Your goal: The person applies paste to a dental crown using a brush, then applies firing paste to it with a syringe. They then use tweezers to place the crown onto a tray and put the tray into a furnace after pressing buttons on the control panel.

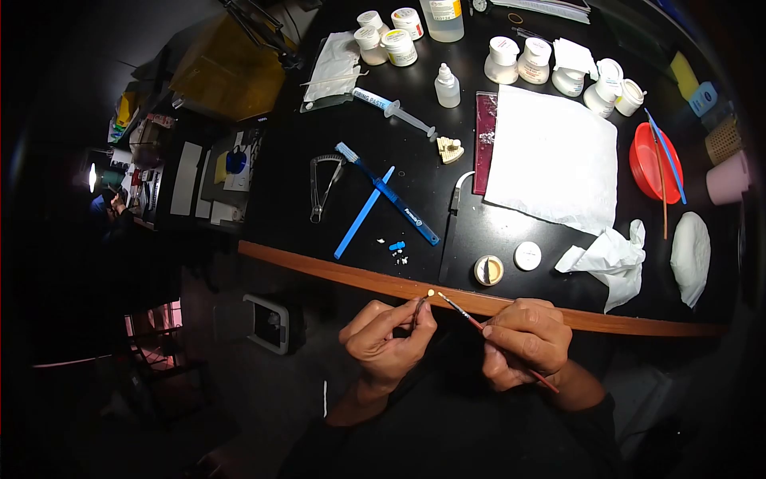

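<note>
A person's own body, seen from the head down. The left hand point(387, 339), at six o'clock, and the right hand point(531, 342), toward four o'clock, are both bare, with rounded knuckles point(532, 316). Long dark sleeves, nearly black and plain-looking, cover the arms: the left sleeve point(323, 439) lies near half past six, the right sleeve point(597, 419) near four. A dark top point(447, 427) at half past five blends into shadow; its fabric and seams are too dim to tell.
</note>
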The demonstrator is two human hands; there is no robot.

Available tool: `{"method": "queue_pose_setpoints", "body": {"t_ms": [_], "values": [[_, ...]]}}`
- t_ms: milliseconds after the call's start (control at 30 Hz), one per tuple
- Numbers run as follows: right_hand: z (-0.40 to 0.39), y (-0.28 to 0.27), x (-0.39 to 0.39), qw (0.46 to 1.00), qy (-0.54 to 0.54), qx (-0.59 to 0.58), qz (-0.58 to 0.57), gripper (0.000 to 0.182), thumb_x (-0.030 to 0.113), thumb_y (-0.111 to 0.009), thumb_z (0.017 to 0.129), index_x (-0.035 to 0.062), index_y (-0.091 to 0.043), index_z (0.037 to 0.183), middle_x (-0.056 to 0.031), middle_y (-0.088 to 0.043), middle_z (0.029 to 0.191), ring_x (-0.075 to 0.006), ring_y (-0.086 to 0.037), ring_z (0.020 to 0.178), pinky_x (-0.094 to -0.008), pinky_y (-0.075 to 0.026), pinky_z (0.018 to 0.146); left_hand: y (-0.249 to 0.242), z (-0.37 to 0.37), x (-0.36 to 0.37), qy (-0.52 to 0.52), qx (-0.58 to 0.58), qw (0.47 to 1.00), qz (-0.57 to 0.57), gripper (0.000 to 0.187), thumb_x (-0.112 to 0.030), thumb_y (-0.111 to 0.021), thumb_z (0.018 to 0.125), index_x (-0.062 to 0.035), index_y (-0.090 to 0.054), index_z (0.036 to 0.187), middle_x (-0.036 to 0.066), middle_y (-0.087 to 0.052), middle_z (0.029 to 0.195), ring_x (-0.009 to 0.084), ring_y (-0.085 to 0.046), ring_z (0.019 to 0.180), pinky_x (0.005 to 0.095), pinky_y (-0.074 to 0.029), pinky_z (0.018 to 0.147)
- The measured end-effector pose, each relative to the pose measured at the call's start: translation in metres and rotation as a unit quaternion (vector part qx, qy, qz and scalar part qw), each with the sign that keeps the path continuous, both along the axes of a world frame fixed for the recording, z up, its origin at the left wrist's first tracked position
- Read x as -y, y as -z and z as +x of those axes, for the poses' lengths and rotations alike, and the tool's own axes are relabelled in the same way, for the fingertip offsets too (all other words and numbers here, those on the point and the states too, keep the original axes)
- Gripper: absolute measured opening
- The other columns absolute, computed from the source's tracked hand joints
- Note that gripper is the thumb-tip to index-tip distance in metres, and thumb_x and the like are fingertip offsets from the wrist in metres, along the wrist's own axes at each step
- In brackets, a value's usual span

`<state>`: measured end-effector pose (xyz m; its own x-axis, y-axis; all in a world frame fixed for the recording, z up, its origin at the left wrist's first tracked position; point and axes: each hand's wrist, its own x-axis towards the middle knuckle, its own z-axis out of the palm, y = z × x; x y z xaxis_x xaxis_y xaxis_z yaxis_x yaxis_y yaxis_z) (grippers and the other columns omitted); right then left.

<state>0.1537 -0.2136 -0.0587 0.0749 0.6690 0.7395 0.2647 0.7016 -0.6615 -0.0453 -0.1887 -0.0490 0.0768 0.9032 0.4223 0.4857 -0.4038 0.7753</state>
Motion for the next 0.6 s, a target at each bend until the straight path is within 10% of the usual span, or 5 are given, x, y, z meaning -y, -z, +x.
{"method": "queue_pose_setpoints", "body": {"t_ms": [600], "values": [[-0.0028,-0.0046,-0.0045,1.000,-0.006,0.007,-0.012,0.026,-0.005,-0.074,0.067,-0.0003,-0.073,0.093,-0.0083,-0.069,0.073,-0.0181,-0.069,0.059,-0.0273,-0.055,0.051,0.0077,-0.0030,-0.0014,-0.010,0.006,0.999,0.035,0.018,0.008,-0.085,0.071,0.0017,-0.078,0.086,0.001,-0.062,0.068,0.0048,-0.060,0.055,0.0182,-0.041,0.047]]}}
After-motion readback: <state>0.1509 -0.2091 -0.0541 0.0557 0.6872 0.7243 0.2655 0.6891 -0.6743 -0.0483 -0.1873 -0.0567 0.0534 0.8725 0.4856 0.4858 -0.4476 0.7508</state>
